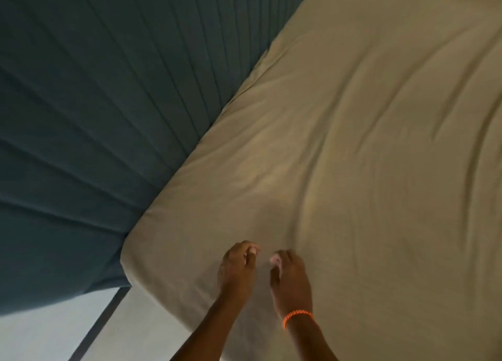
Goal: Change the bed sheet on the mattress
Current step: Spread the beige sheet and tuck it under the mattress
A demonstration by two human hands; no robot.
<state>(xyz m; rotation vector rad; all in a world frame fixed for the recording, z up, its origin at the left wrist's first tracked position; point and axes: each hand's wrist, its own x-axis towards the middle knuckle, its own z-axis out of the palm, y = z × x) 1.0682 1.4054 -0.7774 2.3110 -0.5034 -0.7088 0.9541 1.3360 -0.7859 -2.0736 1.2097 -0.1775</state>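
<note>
Because both hands work close together near one corner, the likeliest slip is that a tug here drags the sheet [339, 143] off a far corner, or just shifts the long wrinkles across the bed without clearing them. A pull on too small a pinch could also let the cloth slide free. The left hand [237, 271] and right hand [290, 279] lie low on the sheet with fingers curled; blur hides whether they pinch cloth or only press it, so I cannot tell the grip. The sheet is beige, covers the whole mattress top and wraps its near corner [130, 254]. Curved creases run along its right half. It meets the blue ribbed headboard [95, 116] along the left edge.
</note>
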